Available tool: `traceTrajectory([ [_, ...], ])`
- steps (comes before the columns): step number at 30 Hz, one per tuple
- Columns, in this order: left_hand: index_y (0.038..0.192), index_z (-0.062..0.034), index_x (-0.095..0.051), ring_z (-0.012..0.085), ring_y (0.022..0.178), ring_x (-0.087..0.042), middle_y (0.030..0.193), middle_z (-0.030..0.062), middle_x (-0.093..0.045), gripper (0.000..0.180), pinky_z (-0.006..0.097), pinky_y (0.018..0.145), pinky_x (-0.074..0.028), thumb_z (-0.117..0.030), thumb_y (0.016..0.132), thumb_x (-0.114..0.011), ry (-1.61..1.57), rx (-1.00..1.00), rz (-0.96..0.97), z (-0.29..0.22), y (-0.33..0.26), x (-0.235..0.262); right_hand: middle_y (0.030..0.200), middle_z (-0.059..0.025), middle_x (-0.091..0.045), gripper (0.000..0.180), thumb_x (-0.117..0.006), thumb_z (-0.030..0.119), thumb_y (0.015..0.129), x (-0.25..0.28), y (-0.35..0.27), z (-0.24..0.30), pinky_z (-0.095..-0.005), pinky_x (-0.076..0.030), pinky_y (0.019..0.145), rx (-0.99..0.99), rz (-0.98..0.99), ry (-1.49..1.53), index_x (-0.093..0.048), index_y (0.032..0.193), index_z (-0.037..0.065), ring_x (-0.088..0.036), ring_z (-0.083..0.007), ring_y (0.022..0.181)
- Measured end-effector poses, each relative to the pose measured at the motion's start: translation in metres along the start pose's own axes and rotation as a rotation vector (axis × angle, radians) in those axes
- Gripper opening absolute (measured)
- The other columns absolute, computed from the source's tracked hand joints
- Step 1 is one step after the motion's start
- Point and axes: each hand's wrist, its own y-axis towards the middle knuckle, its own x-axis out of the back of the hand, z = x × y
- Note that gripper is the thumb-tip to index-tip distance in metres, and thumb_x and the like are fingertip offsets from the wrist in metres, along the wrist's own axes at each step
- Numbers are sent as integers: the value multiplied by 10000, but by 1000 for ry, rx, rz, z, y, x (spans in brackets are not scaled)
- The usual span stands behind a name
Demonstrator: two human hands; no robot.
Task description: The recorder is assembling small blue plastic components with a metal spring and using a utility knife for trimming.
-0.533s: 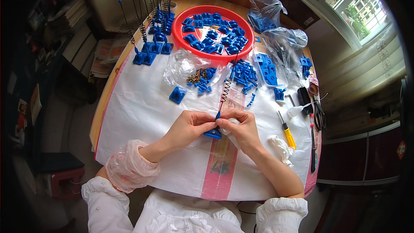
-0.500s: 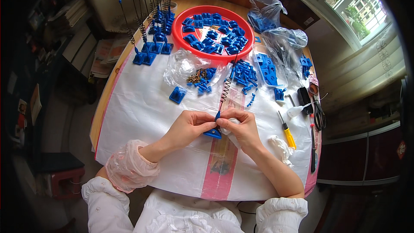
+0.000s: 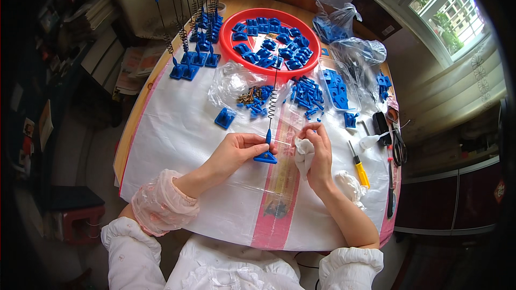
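My left hand point(image 3: 240, 149) pinches a blue plastic base point(image 3: 265, 157) with a dark coil-spring antenna point(image 3: 272, 106) standing up from it. The base is triangular from the front, and the antenna is close to upright. A hand's width to the right, my right hand point(image 3: 318, 150) is closed round a crumpled white tissue point(image 3: 303, 157), apart from the base. Ahead of my left hand lies a single blue base piece point(image 3: 224, 118). Beyond it are a pile of brass screws point(image 3: 250, 96) and blue plastic pegs point(image 3: 307, 95).
A red round tray point(image 3: 226, 48) holds blue parts at the back. Finished-looking spring antennas on blue bases point(image 3: 189, 64) stand at far left. To the right are a clear box point(image 3: 337, 90), a yellow-handled screwdriver point(image 3: 360, 171), a white-bodied bottle point(image 3: 368, 142), scissors point(image 3: 398, 147) and another crumpled tissue point(image 3: 349, 187).
My right hand has let go of the blue base and drawn away to the right with the tissue. My left hand keeps its pinch, and the antenna leans less.
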Motion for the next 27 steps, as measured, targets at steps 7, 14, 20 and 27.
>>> traceTrajectory([
  [7,1131,55,-674,153,1005,-675,1070,114,-717,211,286,947,-522,-59,972,-595,11,-24,4,1,0,-1,941,-24,-572,168,-677,80,889,0,1,-11,-240,-455,794,218,181,-357,-555,996,34,-562,-97,893],
  [14,1164,51,-664,157,1003,-682,1074,109,-715,229,285,942,-533,-45,962,-613,41,-32,16,2,-1,-2,928,-39,-641,120,-674,-66,859,-5,-2,-12,-254,-484,802,340,194,-420,-640,959,-9,-613,-105,914],
  [20,1193,49,-662,149,1007,-686,1103,118,-717,272,254,917,-537,-46,938,-655,68,-36,32,3,-3,-6,911,-57,-653,121,-697,-75,825,-5,-3,-9,-257,-484,784,304,216,-386,-673,927,-16,-625,-129,885],
  [27,1204,51,-657,148,997,-684,1070,118,-722,279,262,908,-535,-27,937,-639,118,-40,37,6,-4,-7,901,-60,-656,119,-710,-75,811,-4,3,-13,-259,-482,772,402,304,-430,-683,913,-21,-623,-130,867],
])
